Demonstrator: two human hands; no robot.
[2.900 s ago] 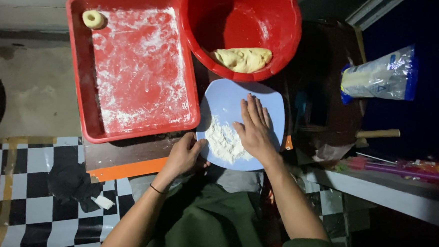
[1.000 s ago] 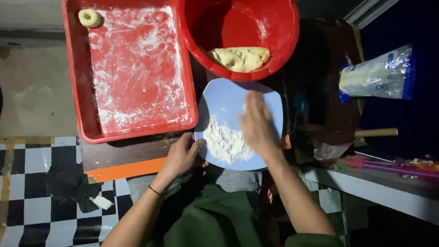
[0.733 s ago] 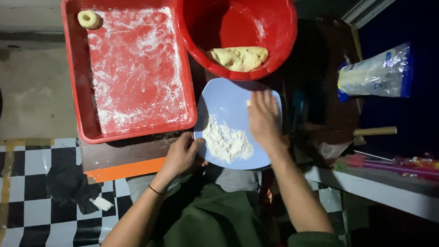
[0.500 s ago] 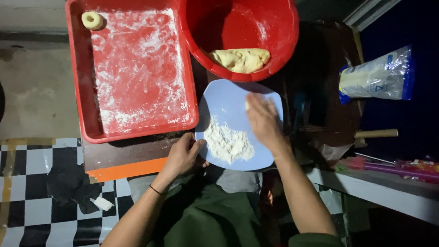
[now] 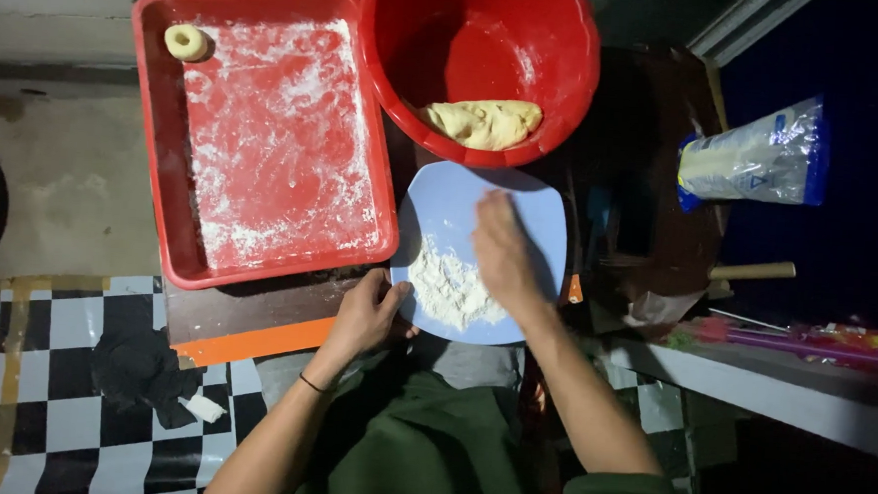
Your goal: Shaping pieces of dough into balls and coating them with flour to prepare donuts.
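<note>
1. Head view: a dim room with a black-and-white checked floor (image 5: 43, 357); a dark table (image 5: 255, 313) carries a floured red tray (image 5: 264, 138), one dough ring (image 5: 186, 41) in its far corner, and a red basin (image 5: 479, 64) holding yellow dough (image 5: 486, 122).
2. The left hand (image 5: 365, 313) grips the rim of a pale blue plate (image 5: 536, 207); the right hand (image 5: 504, 255), fingers loosely together and holding nothing, rests over the flour (image 5: 447, 293).
3. Half a second earlier the right hand lay slightly farther right; the plate and tray have not moved.

Red tray (image 5: 168, 163), floured, one dough ring (image 5: 185, 41) in its far corner. Plastic bag (image 5: 754, 158) at right, wooden handle (image 5: 753, 272) below it. Black cloth (image 5: 142, 374) on checkered floor (image 5: 43, 357).
</note>
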